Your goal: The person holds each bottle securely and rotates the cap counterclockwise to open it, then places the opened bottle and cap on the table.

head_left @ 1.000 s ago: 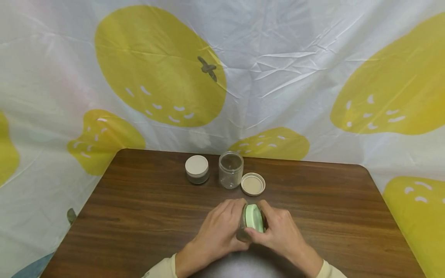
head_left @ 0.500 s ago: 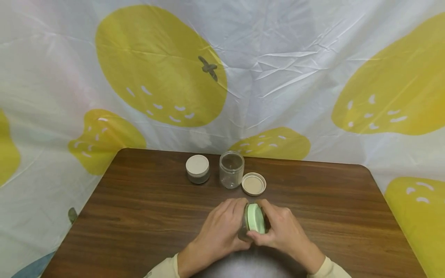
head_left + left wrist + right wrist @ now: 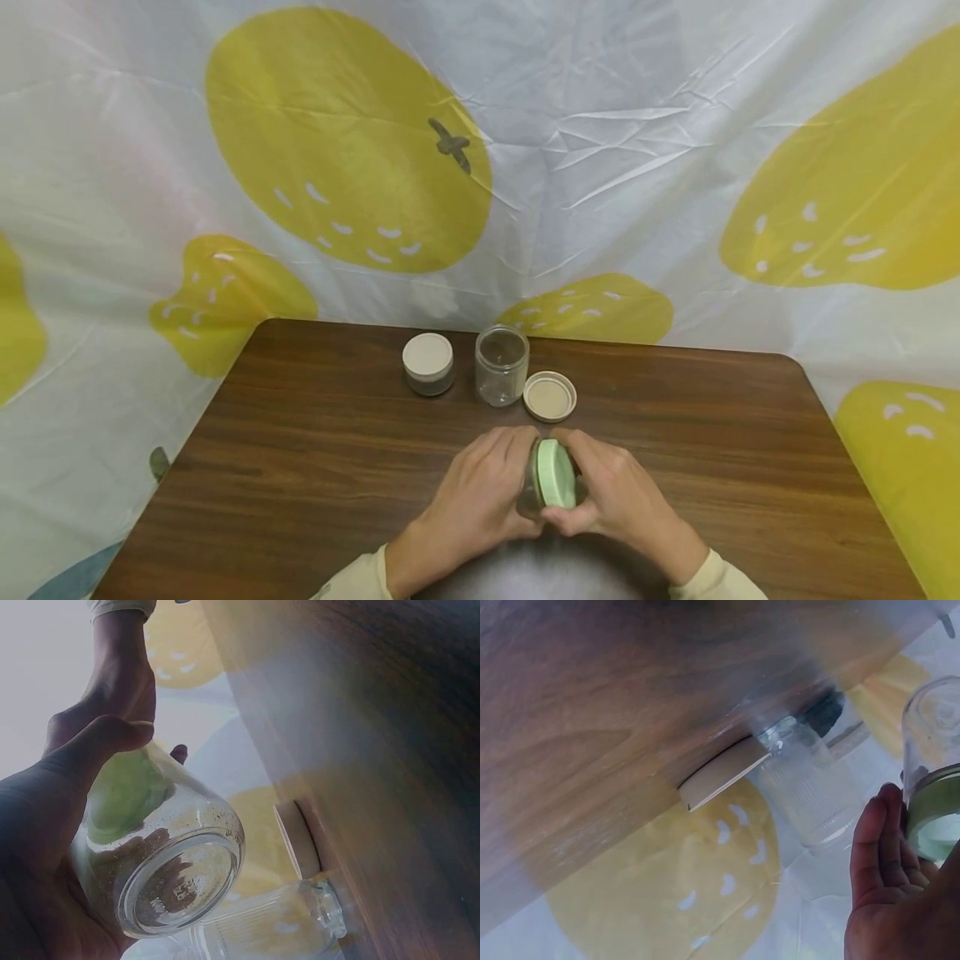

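Head view: grips a jar [image 3: 529, 493] with the left hand [image 3: 480, 492] and pinches the green lid [image 3: 557, 475] at its mouth with the right hand [image 3: 622, 504]; holds the jar tilted over the table [image 3: 300, 467], with its mouth to the right; beyond, shows an upright open jar [image 3: 502, 375], with a beige lid [image 3: 550, 397] lying hollow side up just beside it on the right and a white-lidded jar [image 3: 428, 364] standing near it on the left; behind, shows a pale cloth [image 3: 600, 200] with yellow prints
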`<state>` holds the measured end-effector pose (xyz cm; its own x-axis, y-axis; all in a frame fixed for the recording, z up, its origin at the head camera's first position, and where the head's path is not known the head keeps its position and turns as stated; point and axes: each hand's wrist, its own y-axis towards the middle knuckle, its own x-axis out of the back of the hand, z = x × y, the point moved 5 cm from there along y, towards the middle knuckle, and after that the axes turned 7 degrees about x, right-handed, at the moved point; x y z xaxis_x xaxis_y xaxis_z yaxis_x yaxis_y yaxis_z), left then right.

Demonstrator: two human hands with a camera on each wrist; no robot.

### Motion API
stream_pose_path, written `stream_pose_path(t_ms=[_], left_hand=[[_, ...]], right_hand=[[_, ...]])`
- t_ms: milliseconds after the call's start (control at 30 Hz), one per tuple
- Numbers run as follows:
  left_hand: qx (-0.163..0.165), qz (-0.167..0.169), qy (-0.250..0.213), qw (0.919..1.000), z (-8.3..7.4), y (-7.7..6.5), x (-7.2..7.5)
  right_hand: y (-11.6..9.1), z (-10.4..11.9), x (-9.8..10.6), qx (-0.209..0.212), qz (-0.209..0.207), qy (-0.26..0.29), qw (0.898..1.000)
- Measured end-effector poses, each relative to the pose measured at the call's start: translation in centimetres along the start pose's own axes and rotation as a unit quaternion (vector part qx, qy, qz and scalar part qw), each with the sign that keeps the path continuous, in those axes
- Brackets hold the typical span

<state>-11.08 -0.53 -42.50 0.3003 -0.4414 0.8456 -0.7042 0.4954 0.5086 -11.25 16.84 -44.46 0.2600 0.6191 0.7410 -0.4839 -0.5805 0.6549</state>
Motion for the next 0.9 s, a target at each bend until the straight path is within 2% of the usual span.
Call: stream_pose_path(t_ms=[233,400,467,533,667,733,800,900], left_hand=[[0.002,-0.003,-0.002,1.0000,0.2,0.0,0.1],[-0.004,-0.012,-0.012,0.9999,0.2,0.0,0.1],[-0.005,-0.018,-0.016,0.9997,0.1,0.1,0.1],[-0.007,-0.022,-0.018,0.9996,0.0,0.2,0.1],[-0.010,-0.021,-0.010,0.9997,-0.1,0.4,0.1],[-0.009,-0.020,-0.006,0.9997,-0.2,0.5,0.2],[-0.005,-0.020,-0.003,0.9998,-0.2,0.6,0.3],[-0.003,-0.020,-0.004,0.9998,-0.2,0.6,0.3]], right_hand=[[0.4,0.1,0.3,0.013,0.004,0.011,1.000],[0.5,0.1,0.7,0.004,-0.006,0.024,1.000],[0.5,0.2,0.9,-0.013,-0.011,0.018,1.000],[0.5,0.3,1.2,-0.042,-0.021,0.006,0.999],[0.6,0.5,1.8,-0.145,-0.035,-0.023,0.988],[0.7,0.4,2.1,-0.205,-0.025,-0.039,0.978],[0.9,0.4,2.3,-0.262,0.002,-0.047,0.964],[1.0,0.6,2.6,-0.321,0.053,-0.067,0.943]])
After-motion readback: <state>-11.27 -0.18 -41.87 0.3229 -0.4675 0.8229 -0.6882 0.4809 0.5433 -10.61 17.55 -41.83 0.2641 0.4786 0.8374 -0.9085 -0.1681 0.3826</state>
